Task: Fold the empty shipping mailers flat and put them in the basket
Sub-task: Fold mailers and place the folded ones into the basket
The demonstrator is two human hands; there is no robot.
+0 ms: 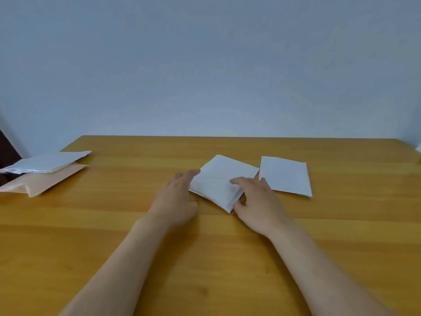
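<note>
Both our forearms reach forward over the table (114, 236). Our left hand (180, 195), fingers straight, touches the left edge of the folded mailer (218, 179) lying mid-table. Our right hand (256, 198) lays its fingers on top with the thumb at the near edge, pinching it. A flat mailer (284, 176) lies just right; a pale mailer (50, 161) overlaps a tan mailer (43, 182) far left.

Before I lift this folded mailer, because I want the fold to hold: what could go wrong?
1. The middle mailer looks puffy; with the right hand pinching only its near corner and the left hand just touching its edge, it may spring open.
2. Its right corner nearly touches the right mailer, so sliding it could shove that one.
</note>
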